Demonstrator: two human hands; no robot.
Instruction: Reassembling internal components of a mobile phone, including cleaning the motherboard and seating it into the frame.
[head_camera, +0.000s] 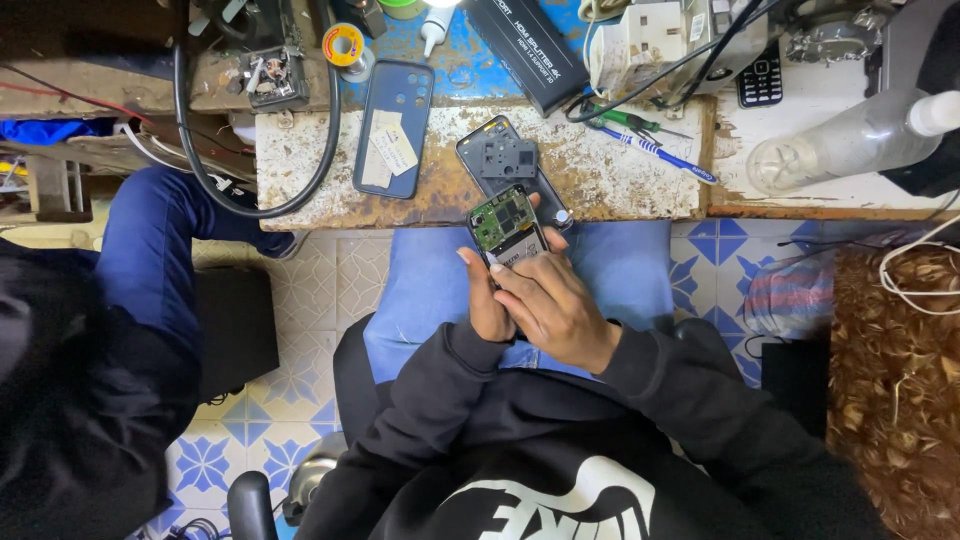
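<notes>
left hand (487, 305) grips opened phone (508, 228) | right hand (552, 305) fingers pressed on it, seemingly | black box (528, 52) behind

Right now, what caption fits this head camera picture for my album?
Both hands, left hand and right hand, hold an opened phone showing its green circuit board, above a worn workbench.

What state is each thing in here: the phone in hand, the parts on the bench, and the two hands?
Opened phone: back off, green circuit board exposed, held over the lap.
Left hand: gripping the phone from below.
Right hand: over the phone's lower part, fingers on it.
Dark inner cover: detached, lying flat on the bench.
Blue back case: off, lying inside up, paper slips in it.
Clear bottle: lying on its side.
</notes>
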